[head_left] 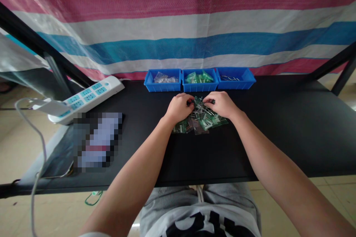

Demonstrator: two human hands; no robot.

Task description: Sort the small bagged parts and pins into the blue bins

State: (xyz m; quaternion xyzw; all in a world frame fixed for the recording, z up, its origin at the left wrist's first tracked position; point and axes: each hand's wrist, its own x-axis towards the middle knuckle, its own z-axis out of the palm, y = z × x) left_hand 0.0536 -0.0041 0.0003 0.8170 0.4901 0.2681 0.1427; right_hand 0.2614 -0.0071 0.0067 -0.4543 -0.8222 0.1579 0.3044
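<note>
Where two bare forearms converge at the centre of the frame, a pile (200, 114) lies on a black table (283, 137): loose metal pins (205, 109) at its top and middle, green packets (213, 121) along its lower part, one brownish clear packet (200, 129) at its bottom edge. Left hand (180, 107): at the pile's upper left, fingers curled inward. Right hand (221, 103): at the pile's upper right, thumb and forefinger brought near each other beside the pins. At this small size one cannot tell whether either hand grips a piece or merely touches the pile. Three blue bins, in a row just above the hands: left bin (163, 87), holding clear bags (166, 78); middle bin (199, 87), green packets; right bin (236, 85), a few thin metal pieces (229, 78). Power strip, white with pale blue sockets (93, 97), set aslant at centre left, a white plug (55, 107) at its lower end. Cable (41, 139), grey-white, curving down the left edge. Pixelated item (101, 139), below the strip, details masked. Sheet (194, 52), striped red, white and blue, across the top. Green loop (94, 198), lower left, on the floor. Grey trousers (239, 198), bottom centre.
</note>
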